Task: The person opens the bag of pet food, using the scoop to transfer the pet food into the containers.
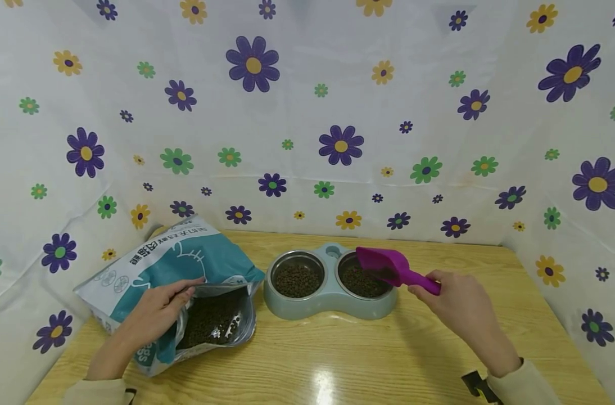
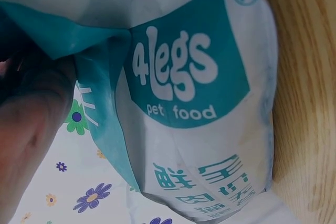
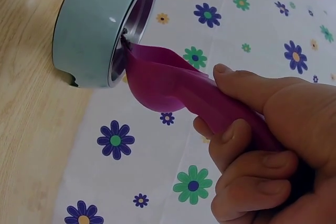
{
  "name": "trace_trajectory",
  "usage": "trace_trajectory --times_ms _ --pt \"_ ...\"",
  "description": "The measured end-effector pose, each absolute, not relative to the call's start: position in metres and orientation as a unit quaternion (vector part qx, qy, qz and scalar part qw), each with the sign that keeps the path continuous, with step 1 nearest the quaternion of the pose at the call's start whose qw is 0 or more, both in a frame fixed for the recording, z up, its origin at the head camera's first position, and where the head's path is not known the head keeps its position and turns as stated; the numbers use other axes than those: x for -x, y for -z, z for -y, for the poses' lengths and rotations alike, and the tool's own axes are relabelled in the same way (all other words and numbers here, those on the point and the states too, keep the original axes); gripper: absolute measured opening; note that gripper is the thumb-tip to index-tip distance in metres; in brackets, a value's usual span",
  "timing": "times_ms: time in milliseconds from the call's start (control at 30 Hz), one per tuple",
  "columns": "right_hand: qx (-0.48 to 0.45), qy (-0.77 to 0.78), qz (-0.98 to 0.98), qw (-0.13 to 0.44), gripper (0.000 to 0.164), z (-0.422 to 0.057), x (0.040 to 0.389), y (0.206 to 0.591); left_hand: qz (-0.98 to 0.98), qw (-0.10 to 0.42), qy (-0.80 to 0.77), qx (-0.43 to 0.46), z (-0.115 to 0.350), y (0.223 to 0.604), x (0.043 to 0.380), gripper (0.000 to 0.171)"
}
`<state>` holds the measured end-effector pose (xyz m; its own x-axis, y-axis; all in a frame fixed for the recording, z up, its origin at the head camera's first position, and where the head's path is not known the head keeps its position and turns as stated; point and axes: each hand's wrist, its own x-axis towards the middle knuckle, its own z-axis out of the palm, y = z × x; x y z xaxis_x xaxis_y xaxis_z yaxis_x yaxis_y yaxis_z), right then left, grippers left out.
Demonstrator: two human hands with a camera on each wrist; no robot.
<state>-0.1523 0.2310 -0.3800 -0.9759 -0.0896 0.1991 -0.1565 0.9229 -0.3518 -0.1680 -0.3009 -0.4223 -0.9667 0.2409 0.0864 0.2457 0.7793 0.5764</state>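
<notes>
My left hand [image 1: 153, 312] pinches the upper edge of a teal and white pet food bag [image 1: 211, 259], which lies tilted on its side with its mouth open towards me. Brown kibble [image 1: 203, 320] shows inside. In the left wrist view, the bag front [image 2: 184, 72] reads "4Legs pet food". My right hand [image 1: 461, 306] grips the handle of a magenta scoop [image 1: 388, 264]. The scoop's lip dips over the right bowl of a pale blue double feeder [image 1: 333, 304], and in the right wrist view the scoop [image 3: 157, 77] reaches inside the bowl's rim. Kibble covers the bottoms of both metal bowls.
The bag and feeder stand on a wooden table [image 1: 297, 354]. Behind and at both sides hangs a white cloth [image 1: 297, 107] printed with flowers, close to the table's back edge. The feeder sits just right of the bag's mouth.
</notes>
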Motion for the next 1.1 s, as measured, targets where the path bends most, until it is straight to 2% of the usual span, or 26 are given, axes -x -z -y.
trace_trajectory --times_ms 300,633,933,1100 --pt "-0.083 -0.150 0.974 0.145 0.029 -0.225 0.147 0.381 0.942 0.008 0.307 0.134 0.301 0.423 0.168 0.040" --pt "-0.101 -0.140 0.969 0.177 0.025 -0.226 0.146 0.385 0.942 -0.001 0.311 0.127 0.301 0.422 0.168 0.042" --pt "-0.110 -0.141 0.958 0.223 0.030 -0.229 0.144 0.394 0.942 0.012 0.308 0.133 0.300 0.423 0.167 0.040" --pt "-0.096 -0.162 0.956 0.226 0.021 -0.232 0.142 0.396 0.943 0.017 0.305 0.131 0.300 0.423 0.168 0.039"
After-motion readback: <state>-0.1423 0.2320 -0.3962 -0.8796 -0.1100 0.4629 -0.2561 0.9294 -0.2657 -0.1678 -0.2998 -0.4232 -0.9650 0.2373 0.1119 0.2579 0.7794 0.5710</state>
